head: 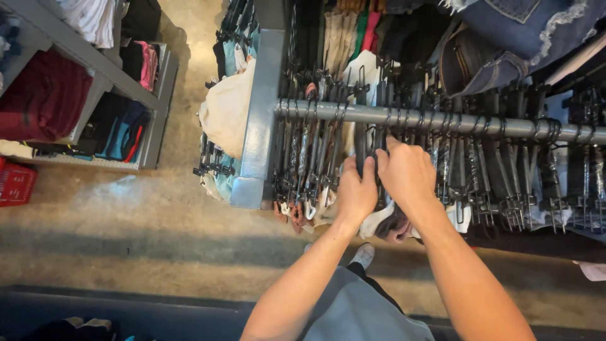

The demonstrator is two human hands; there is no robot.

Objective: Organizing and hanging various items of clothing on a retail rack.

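Note:
A grey metal clothes rail point(404, 118) runs across the view, packed with black clip hangers point(499, 170) carrying garments. My left hand point(355, 192) and my right hand point(407, 172) meet just below the rail's middle. Both are closed around the same black hanger point(368, 146) between them. A light and pinkish garment point(385, 222) hangs from it under my wrists. Denim shorts with frayed hems point(505, 38) hang beyond the rail at the upper right.
The rail joins a grey upright post point(259, 120) at its left end, with more hung clothes point(228, 107) beyond. A grey shelf unit point(95, 82) with folded clothes stands at far left, a red basket point(16, 183) beside it. Bare concrete floor point(158, 233) lies below.

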